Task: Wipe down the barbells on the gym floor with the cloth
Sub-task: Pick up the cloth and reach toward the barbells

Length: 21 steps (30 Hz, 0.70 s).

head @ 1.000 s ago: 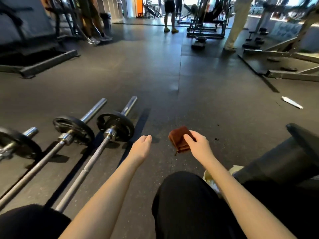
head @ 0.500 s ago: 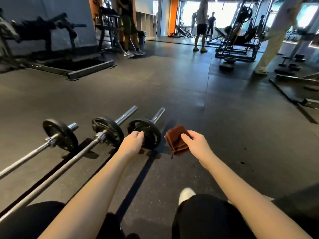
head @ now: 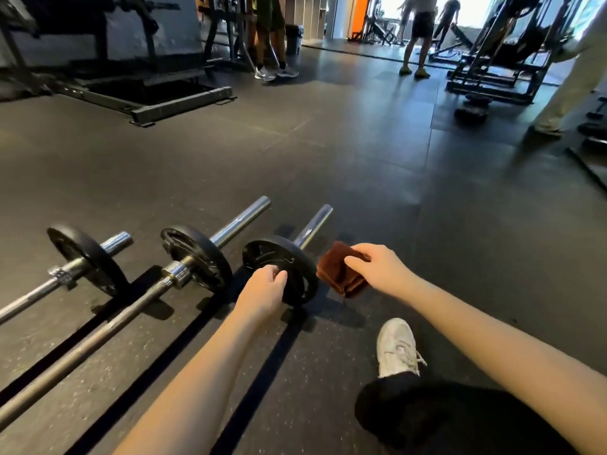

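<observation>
Fingers (head: 356,257) of right hand (head: 377,270) pinch cloth (head: 338,274) just right of plate (head: 289,257), poised for wiping. Left hand (head: 262,290), fingers curled, at plate's near face, likely steadying barbell (head: 313,224); grip unclear.

Three barbells (head: 184,272) lie side by side on the dark floor (head: 361,165), each with a round black plate near its shiny end. The left grip (head: 262,290) is in front of the right barbell's plate (head: 297,274) with its fingers curled, and it is hard to tell if it holds anything. The right grip (head: 377,270) pinches a folded brown cloth (head: 338,275) just beside that plate, with a white shoe (head: 395,349) on the floor nearby.
</observation>
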Motion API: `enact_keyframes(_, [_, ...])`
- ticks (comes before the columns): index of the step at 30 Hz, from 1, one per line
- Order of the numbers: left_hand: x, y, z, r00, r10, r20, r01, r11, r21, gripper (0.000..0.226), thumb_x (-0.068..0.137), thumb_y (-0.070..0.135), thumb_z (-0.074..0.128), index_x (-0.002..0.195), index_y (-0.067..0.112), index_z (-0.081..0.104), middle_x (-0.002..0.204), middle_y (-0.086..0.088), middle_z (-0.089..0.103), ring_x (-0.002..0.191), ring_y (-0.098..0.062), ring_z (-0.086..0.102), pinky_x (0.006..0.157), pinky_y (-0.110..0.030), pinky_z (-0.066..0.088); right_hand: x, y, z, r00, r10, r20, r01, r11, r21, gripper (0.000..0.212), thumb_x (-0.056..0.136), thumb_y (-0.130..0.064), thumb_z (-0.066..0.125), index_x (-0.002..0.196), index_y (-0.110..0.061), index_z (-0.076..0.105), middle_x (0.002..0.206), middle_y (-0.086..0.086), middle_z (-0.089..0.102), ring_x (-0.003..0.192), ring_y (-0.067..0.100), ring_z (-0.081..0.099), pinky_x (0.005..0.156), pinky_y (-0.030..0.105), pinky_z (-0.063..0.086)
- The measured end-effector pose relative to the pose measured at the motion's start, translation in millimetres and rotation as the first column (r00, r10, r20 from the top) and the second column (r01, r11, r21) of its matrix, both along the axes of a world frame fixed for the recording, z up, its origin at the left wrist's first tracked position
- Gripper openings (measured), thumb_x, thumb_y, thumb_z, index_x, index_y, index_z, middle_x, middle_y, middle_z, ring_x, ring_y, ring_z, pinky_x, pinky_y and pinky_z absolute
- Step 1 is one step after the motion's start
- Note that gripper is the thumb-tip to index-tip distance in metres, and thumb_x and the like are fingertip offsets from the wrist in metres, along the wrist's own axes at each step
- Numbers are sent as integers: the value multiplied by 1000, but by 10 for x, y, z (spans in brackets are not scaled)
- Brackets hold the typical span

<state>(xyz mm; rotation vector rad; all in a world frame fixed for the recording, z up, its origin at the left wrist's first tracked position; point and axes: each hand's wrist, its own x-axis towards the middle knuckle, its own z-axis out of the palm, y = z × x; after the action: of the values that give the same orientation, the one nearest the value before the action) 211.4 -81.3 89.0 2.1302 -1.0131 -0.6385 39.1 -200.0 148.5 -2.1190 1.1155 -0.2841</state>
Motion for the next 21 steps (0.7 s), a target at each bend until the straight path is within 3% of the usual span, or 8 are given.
enact_keyframes(2, [101, -205, 16, 1000, 5, -4, -5, 1000, 24, 37, 102, 31, 37, 130, 11, 51, 121, -1, 56, 96, -15, 50, 71, -26, 45, 88, -304, 161, 996, 65, -66, -68, 997, -41, 23, 99, -25, 54, 117, -16, 65, 107, 3, 67, 99, 18, 62, 83, 28, 46])
enact_keyframes(5, [253, -523, 13, 1000, 16, 18, -17, 998, 56, 38, 100, 33, 39, 129, 12, 52, 123, -3, 57, 99, -16, 51, 88, -33, 44, 255, -743, 361, 982, 133, -136, -151, 980, -130, 25, 98, -25, 54, 117, -14, 65, 111, 5, 67, 94, 15, 58, 79, 24, 40])
enact_keyframes(11, [407, -1066, -24, 995, 50, 83, -65, 979, 191, 37, 100, 37, 39, 126, 13, 51, 129, -5, 51, 110, -22, 53, 96, -40, 44, 620, -1333, 387, 952, 200, -231, -246, 951, -189, 28, 98, -28, 54, 118, -12, 64, 115, 8, 66, 99, 20, 58, 81, 25, 41])
enact_keyframes(13, [464, -1238, -66, 993, 52, 109, -76, 971, 228, 37, 100, 36, 39, 126, 12, 51, 132, -6, 49, 112, -23, 52, 95, -39, 44, 768, -1474, 224, 954, 207, -217, -246, 954, -172, 29, 99, -29, 53, 121, -14, 63, 118, 7, 64, 96, 17, 59, 82, 25, 44])
enact_keyframes(16, [552, -1450, -178, 993, 77, 90, -97, 966, 238, 37, 100, 35, 40, 127, 12, 50, 133, -7, 48, 113, -23, 52, 97, -41, 44, 1018, -1659, -47, 952, 194, -235, -224, 968, -110, 32, 100, -30, 51, 128, -16, 59, 124, 9, 61, 106, 22, 61, 91, 31, 49])
enact_keyframes(21, [797, -1630, -409, 990, 46, 136, -84, 955, 285, 36, 99, 36, 42, 128, 15, 49, 137, -4, 46, 120, -23, 48, 98, -40, 42, 1280, -1807, -451, 966, 128, -224, -135, 991, -14, 34, 100, -29, 51, 131, -16, 56, 125, 8, 63, 112, 23, 61, 98, 36, 47])
